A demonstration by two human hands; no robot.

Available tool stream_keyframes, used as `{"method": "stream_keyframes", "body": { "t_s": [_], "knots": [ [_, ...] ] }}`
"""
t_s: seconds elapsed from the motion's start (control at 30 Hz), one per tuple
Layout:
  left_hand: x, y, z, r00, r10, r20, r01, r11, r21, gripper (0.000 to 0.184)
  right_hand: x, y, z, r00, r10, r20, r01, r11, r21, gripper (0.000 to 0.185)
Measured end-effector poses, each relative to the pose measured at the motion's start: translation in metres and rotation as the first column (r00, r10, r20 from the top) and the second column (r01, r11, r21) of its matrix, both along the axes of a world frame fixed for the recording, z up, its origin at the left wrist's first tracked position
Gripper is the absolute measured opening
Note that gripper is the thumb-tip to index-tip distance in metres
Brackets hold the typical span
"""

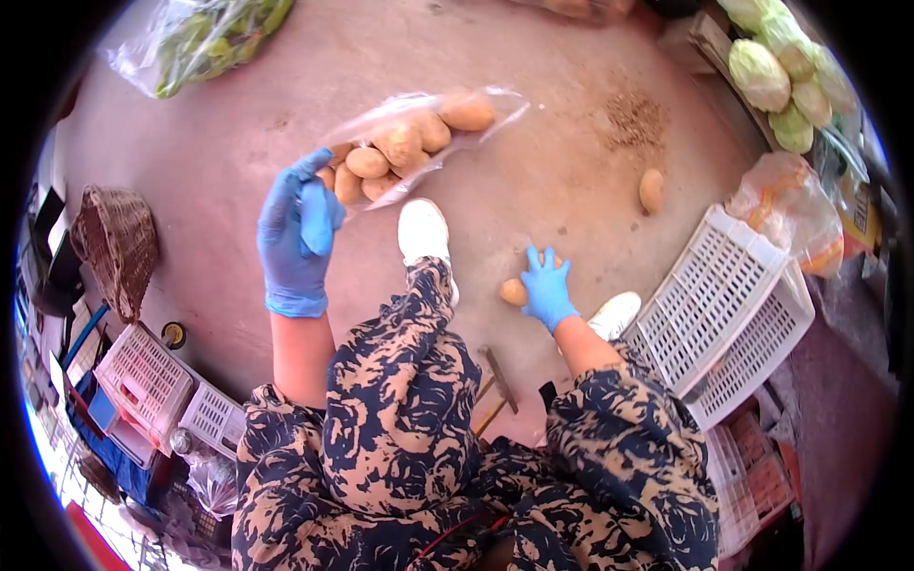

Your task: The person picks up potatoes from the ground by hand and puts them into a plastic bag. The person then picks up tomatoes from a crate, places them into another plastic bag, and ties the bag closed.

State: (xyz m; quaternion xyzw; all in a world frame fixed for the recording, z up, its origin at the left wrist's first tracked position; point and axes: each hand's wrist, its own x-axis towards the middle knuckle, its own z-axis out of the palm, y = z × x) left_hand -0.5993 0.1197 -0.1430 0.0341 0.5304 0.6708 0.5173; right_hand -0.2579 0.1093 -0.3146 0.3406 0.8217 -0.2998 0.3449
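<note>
My left hand (300, 233), in a blue glove, is closed on the near end of a clear plastic bag (509, 103). Several brown potatoes (400, 143) lie inside the bag, stretched out above the floor past my fingers. Low over the floor, my gloved right hand (549, 290) has its fingers spread. A loose potato (513, 292) lies right against its thumb side. Something potato-coloured also shows by its fingertips, mostly covered by the hand. Farther right, another potato (652, 191) lies alone on the floor.
White plastic crates (709, 300) stand at the right, beside a crumpled plastic bag (785, 209) and cabbages (762, 74). A bag of green vegetables (209, 43) lies at the upper left. A wicker basket (119, 247) stands left. Between my legs is a hammer-like tool (497, 379).
</note>
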Motion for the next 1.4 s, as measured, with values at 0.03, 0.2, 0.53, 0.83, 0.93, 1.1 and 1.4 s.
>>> {"method": "stream_keyframes", "body": {
  "t_s": [0.03,0.2,0.53,0.83,0.93,1.1,1.4],
  "knots": [
    [0.002,-0.007,0.000,0.999,-0.044,-0.023,0.044,0.999,-0.002,0.040,-0.001,-0.001,-0.001,0.999,-0.034,0.028,0.034,0.999,0.016,0.051],
    [0.014,-0.021,-0.003,0.946,-0.258,-0.198,0.238,0.964,-0.120,0.047,-0.114,0.058,0.065,0.670,-0.282,-0.687,0.453,0.888,0.078,0.051],
    [0.018,-0.016,0.001,0.947,-0.230,-0.225,0.227,0.973,-0.041,0.047,-0.236,0.104,0.063,0.338,-0.194,-0.921,0.288,0.953,-0.095,0.024],
    [0.015,0.001,-0.014,0.985,-0.145,-0.097,0.148,0.988,0.030,0.040,0.086,0.214,-0.054,0.588,-0.807,-0.055,0.712,0.484,0.509,0.075],
    [0.006,0.003,-0.007,0.980,-0.150,-0.131,0.159,0.986,0.058,0.039,0.086,0.235,-0.069,0.518,-0.810,-0.276,0.855,0.479,0.200,0.076],
    [0.009,0.002,0.002,0.986,-0.115,-0.122,0.112,0.993,-0.031,0.035,-0.060,0.182,0.020,0.438,-0.711,-0.551,0.507,0.701,-0.501,0.072],
    [0.008,0.000,0.007,0.959,-0.149,-0.243,0.156,0.988,0.010,0.033,-0.218,0.128,0.052,0.607,-0.316,-0.729,0.054,0.932,-0.359,0.051]
  ]
}}
